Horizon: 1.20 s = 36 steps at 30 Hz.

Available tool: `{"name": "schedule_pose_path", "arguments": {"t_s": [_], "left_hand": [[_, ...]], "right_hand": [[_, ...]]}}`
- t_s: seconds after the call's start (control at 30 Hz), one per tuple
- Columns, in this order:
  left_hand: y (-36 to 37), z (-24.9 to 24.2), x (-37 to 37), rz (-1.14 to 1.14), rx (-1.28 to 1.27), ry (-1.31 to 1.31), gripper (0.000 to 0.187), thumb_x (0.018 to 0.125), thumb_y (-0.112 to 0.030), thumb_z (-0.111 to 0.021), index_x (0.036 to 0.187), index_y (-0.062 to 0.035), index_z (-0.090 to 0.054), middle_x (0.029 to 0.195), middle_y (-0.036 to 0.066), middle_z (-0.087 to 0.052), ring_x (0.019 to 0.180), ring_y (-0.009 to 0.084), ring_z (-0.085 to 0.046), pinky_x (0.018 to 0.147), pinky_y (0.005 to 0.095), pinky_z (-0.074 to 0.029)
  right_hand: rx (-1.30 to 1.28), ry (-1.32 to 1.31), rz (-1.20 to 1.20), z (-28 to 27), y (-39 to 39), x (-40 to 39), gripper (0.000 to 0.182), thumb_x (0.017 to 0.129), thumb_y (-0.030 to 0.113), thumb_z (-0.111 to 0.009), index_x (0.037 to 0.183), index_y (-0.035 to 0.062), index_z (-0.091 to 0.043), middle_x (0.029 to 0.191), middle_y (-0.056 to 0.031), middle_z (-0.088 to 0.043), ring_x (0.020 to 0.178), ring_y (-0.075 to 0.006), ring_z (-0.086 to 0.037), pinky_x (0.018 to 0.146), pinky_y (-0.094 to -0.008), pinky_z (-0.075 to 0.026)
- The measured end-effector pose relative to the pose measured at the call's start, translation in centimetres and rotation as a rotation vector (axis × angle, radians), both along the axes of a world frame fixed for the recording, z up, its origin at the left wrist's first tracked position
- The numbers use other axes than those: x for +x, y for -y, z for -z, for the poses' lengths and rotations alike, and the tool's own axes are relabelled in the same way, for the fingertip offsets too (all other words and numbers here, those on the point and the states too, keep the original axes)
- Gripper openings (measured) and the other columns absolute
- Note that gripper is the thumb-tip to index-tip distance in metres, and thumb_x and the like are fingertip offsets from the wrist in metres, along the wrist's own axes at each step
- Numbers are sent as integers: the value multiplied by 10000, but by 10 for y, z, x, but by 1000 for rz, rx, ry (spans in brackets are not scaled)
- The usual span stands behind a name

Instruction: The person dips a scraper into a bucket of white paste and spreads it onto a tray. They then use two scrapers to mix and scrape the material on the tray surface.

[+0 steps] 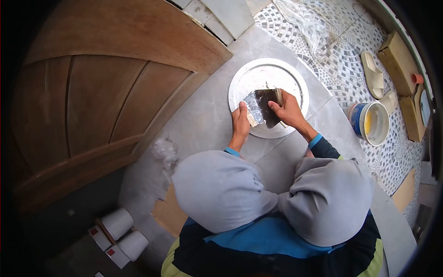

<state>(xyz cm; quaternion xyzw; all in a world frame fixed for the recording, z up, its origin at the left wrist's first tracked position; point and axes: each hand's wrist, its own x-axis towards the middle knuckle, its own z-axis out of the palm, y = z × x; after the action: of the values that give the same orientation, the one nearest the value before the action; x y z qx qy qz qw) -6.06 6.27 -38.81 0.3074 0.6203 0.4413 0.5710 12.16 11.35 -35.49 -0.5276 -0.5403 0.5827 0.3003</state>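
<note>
Over a round white tray on the grey floor, my two hands work close together. My left hand is closed on a flat, shiny grey blade-like piece with a pale edge, its thumb laid along the near side. In my right hand is a dark, flat rectangular plate with a pale strip along one side, thumb pressed on its face. The two pieces overlap in this view, and I cannot tell what kind of tool they are. White smears and dark bits mark the tray.
A brown wooden door stands at left, with crumpled clear plastic near its foot. To the right, on mosaic tiles, are a bucket with yellow inside, slippers and cardboard boxes. White containers sit at lower left.
</note>
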Motion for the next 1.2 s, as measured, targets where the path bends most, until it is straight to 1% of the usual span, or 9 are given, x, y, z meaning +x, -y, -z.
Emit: {"name": "schedule_pose_path", "arguments": {"t_s": [0.1, 0.27, 0.4, 0.47, 0.73, 0.77, 0.87, 1.03, 1.2], "left_hand": [[-1, 4, 11, -32, 22, -155, 563, 994, -445, -320, 825, 33, -564, 743, 39, -537, 720, 110, -464, 678, 296, -417], [-1, -1, 7, 86, -20, -263, 568, 990, -445, -325, 898, 46, -594, 765, 59, -577, 732, 128, -489, 700, 317, -425], [0, -7, -2, -16, -33, -347, 487, 986, -386, -390, 926, 54, -591, 792, 60, -600, 769, 117, -531, 703, 296, -432], [-2, -3, -7, -107, -59, -184, 362, 972, -281, -467, 975, 61, -586, 846, 60, -617, 776, 105, -544, 675, 261, -442], [25, 49, -10, -277, -133, 152, 209, 939, -111, -398, 1047, -33, -558, 1013, 47, -591, 916, 144, -574, 767, 273, -480], [32, 74, -23, -335, -112, 434, 210, 933, -107, -406, 1049, -24, -560, 1017, 58, -595, 924, 156, -578, 777, 293, -484], [28, 69, -15, -210, -125, 19, 249, 946, -148, -379, 1056, -20, -563, 1022, 60, -597, 942, 165, -579, 812, 320, -480], [23, 62, -19, -356, -128, 437, 225, 939, -102, -419, 1084, -7, -563, 1049, 81, -593, 934, 142, -578, 780, 290, -488], [30, 55, -10, -237, -158, 107, 212, 928, -85, -465, 1093, 0, -567, 1054, 72, -587, 925, 132, -570, 768, 274, -477]], "right_hand": [[62, -19, -116, 9, 5, -7, 302, 818, 76, -626, 1079, -61, -558, 924, -140, -660, 828, -174, -613, 776, -324, -479], [123, 10, -117, 19, -5, -13, 306, 822, 100, -634, 1079, -51, -565, 855, -129, -656, 782, -161, -596, 733, -315, -474], [298, 397, -94, -3, -17, -16, 196, 813, 141, -596, 890, -38, -576, 769, -239, -622, 691, -372, -624, 593, -449, -477], [359, 442, -113, -4, -15, -19, 154, 792, 125, -585, 826, -24, -567, 783, -220, -604, 693, -374, -619, 564, -466, -472], [796, 800, -668, 36, 42, -79, 188, 773, 136, -563, 853, -25, -619, 858, -142, -582, 709, -243, -620, 505, -343, -491], [899, 884, -700, 43, 44, -83, 204, 787, 145, -551, 851, -32, -628, 853, -138, -588, 704, -222, -612, 494, -325, -485], [999, 945, -809, 41, 22, -87, 225, 808, 157, -530, 830, -28, -657, 835, -152, -597, 690, -200, -593, 486, -298, -480], [981, 911, -878, 38, 26, -95, 223, 804, 153, -533, 804, -8, -689, 852, -180, -615, 661, -202, -596, 460, -279, -461], [1118, 1001, -858, 53, 16, -102, 240, 792, 171, -545, 832, -14, -692, 852, -195, -615, 700, -200, -600, 491, -277, -464]]}}
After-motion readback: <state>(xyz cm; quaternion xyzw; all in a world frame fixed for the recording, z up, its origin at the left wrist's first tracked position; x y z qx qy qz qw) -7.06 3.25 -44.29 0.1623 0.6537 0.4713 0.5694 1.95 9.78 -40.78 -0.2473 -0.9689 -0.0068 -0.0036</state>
